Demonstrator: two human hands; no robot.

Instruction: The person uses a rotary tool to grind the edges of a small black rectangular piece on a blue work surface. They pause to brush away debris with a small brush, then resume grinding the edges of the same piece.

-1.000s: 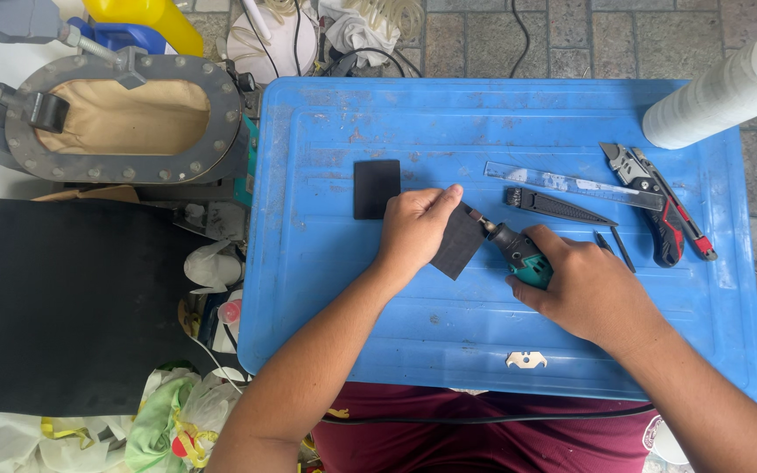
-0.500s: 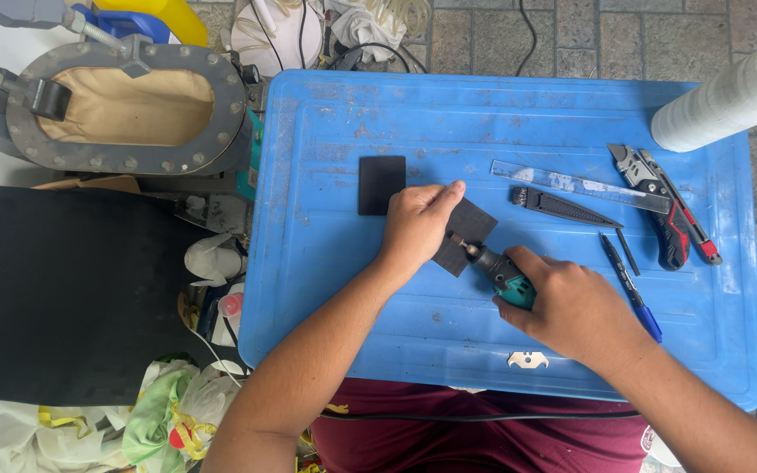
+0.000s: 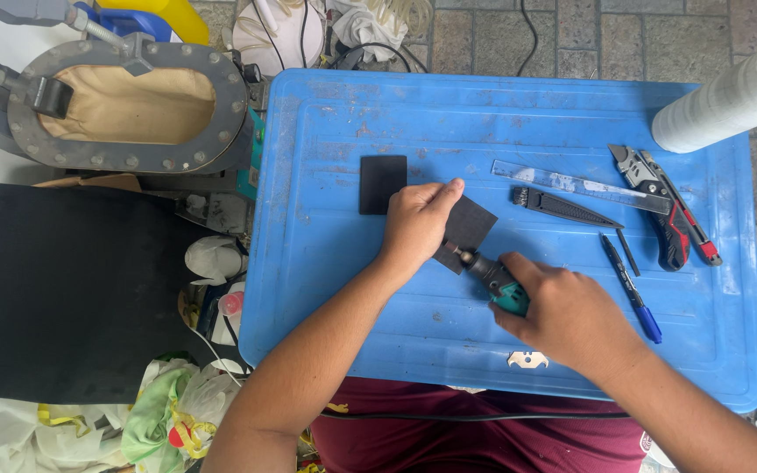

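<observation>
Two hands meet near the middle of the blue plastic worktop, and what counts between them is how the tool's long axis runs into the piece being held. The left hand lies flat, palm down, pressing a dark square piece onto the surface; that piece sits turned like a diamond, one corner showing out from under the fingers toward the right. The right hand is wrapped shut around a small rotary tool with a teal and black body, whose axis slants from the lower right up to the upper left, so that its tip touches the lower edge of the piece just beside the left thumb. The piece thus lies up and to the left of the right hand's grip, and the left hand is the nearer of the two, resting on it. A second dark square lies flat and apart, just beyond the left hand toward the far edge. To the right, well clear of the tool's line, lie a clear ruler, a slim black blade tool, a blue pen and a red and black utility knife, with a white roll at the far right corner. A small loose blade lies near the near edge, just below the right hand. Nothing stands between tip and piece; the left thumb is the closest thing to the working end.
</observation>
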